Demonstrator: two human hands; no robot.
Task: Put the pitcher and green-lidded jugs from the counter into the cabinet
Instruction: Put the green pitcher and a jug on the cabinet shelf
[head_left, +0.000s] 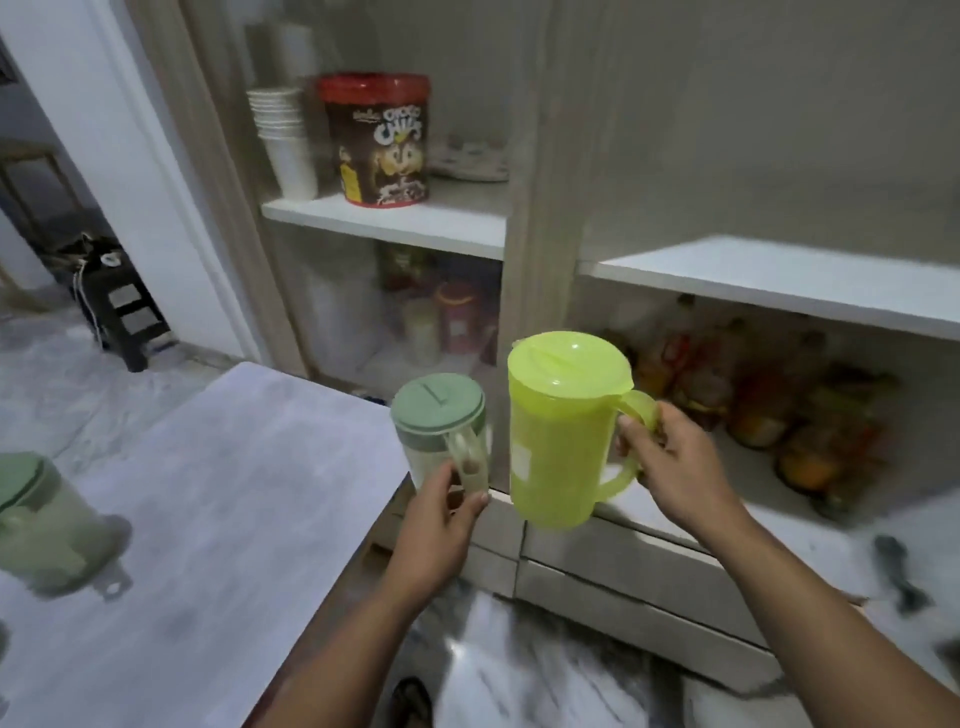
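Pitcher (558, 431) first: lime green, lid on, upright, hanging in the air at five o'clock from picture centre, with your right hand (670, 467) curled through its handle on the side facing you. Your left hand (441, 514) has the smaller green-lidded jug (441, 431) pinched by its handle, thumb on one side and fingers on the other, also upright, just beside the pitcher at its nine o'clock.

Both stand tall on their long axes, and the cabinet (540, 182) is dead ahead at twelve. The bare white shelf (779, 280) sits up at one o'clock from the pitcher, so I'd say your right hand is the nearer one for it. That looks like a lift up and forward.

Contents: the pitcher's walls are too cloudy to tell if anything is inside; the jug looks pale, possibly empty. The lower bay at three o'clock is crowded with blurred bottles (753, 405). The upper left shelf holds a cereal tub (376, 140) and stacked paper cups (283, 140).

One more green-lidded jug (47, 519) waits on the counter (208, 493), far out at eight o'clock.
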